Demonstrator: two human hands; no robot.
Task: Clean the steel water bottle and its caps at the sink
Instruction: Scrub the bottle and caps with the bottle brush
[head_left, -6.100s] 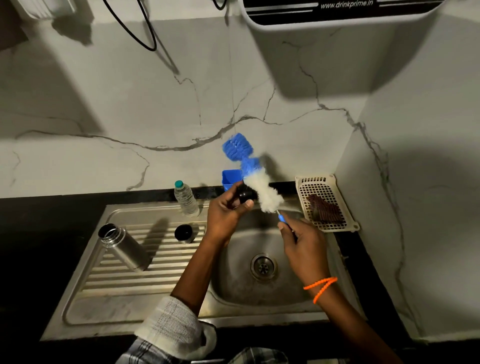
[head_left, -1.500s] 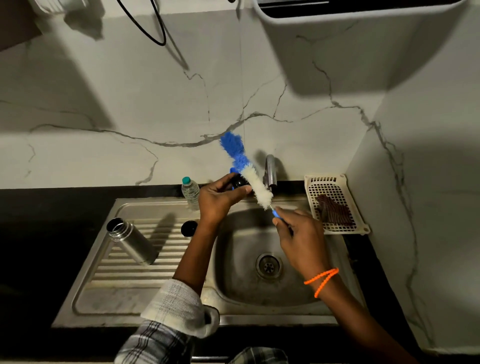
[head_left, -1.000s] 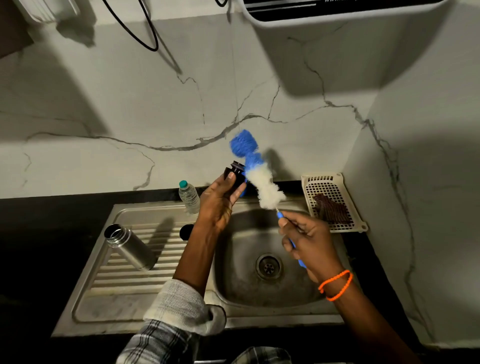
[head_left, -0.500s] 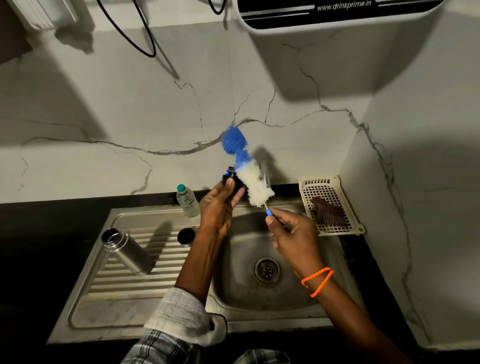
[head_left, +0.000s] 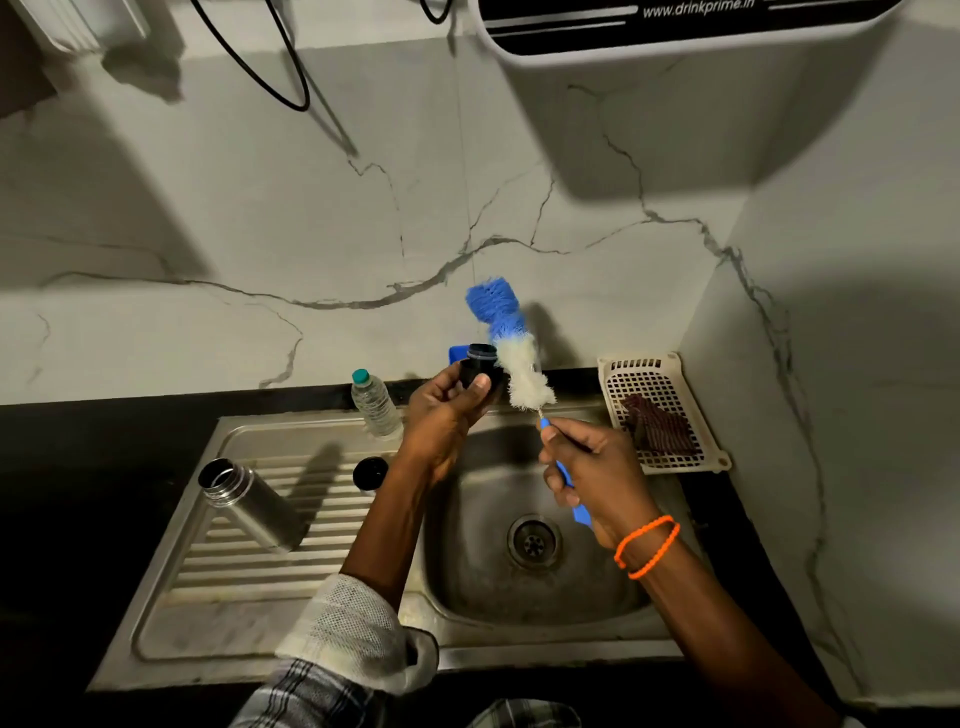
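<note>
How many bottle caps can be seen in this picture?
2. One black cap is held in the left hand above the sink. The other cap stands on the drainboard, right of the steel bottle. None seems hidden.

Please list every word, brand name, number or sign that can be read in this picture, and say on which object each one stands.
"www.drinkprime.in", cut off at the top edge, in white on the dark panel of the wall-mounted appliance.
Small plastic bottle: any label is too small and dim to read.
Steel water bottle, both caps and the bottle brush: no text visible.
</note>
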